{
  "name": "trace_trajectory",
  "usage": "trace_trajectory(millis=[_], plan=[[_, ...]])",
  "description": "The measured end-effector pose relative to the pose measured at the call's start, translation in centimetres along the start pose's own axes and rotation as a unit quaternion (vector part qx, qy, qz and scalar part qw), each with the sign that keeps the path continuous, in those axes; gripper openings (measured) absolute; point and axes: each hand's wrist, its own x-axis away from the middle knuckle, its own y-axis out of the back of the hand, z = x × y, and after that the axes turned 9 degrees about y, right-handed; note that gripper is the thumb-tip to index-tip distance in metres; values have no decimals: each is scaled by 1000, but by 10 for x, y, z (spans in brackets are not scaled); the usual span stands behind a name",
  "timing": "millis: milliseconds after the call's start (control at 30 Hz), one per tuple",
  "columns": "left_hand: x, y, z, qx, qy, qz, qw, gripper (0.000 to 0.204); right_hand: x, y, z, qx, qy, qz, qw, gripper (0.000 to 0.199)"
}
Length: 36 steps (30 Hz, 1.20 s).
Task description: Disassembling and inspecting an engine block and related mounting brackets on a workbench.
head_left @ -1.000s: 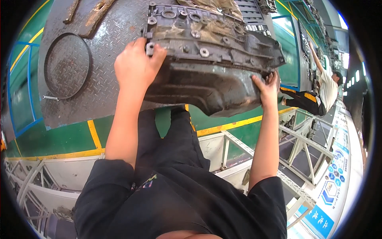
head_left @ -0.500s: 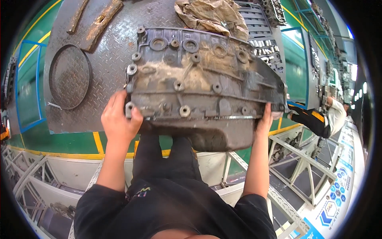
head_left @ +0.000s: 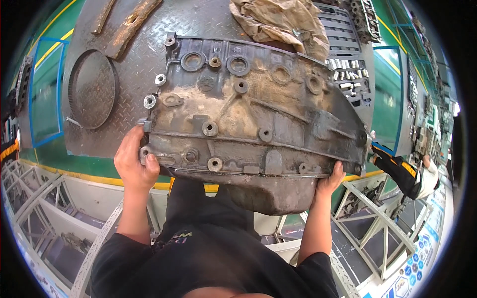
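Note:
A large, dirty engine block with an oil pan along its near side fills the middle of the view. Round its lower left corner my left hand is closed, thumb on top beside a bolt boss. At the lower right corner my right hand grips the edge, its thumb up against the side and the other fingers hidden underneath. The block's near part overhangs the table edge in front of my legs.
A toothed ring and a small bolt lie on the steel tabletop at left. Behind are a wooden block, a crumpled cloth and a socket tray. Another person stands at far right; white metal frames are below.
The engine block has come nearer to my body and looks larger, with both hands moving along with it. My grip at both corners stays the same.

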Motion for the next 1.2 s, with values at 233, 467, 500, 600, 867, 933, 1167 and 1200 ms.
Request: trace_trajectory(millis=[233, 467, 500, 600, 867, 933, 1167, 1200], plan=[[13, 3, 2, -27, -4, -17, 999, 55, 5, 25, -38, -302, -9, 33, 953, 80], [10, 1, 4, 14, -6, -4, 1000, 55, 6, 9, -8, -209, -57, -67, 974, 92], [12, 2, 4, 19, 5, -2, 1000, 55, 5, 4, 0, -198, -58, -98, 974, 92], [21, 5, 4, 11, 32, 18, 999, 56, 2, -8, 15, -179, -33, -116, 977, 83], [58, -4, -10, -11, 41, -45, 998, 57, -55, -11, -4, -261, -33, -20, 964, 71], [61, -10, -14, -20, 74, -68, 995, 56, -80, -17, -12, -232, -6, 15, 973, 65], [39, -9, -36, -27, 109, -87, 990, 46, -108, -36, -15, -104, 49, 68, 991, 53], [38, -7, -38, -15, 103, -89, 991, 44, -108, -35, -17, -15, 75, 27, 997, 53]])
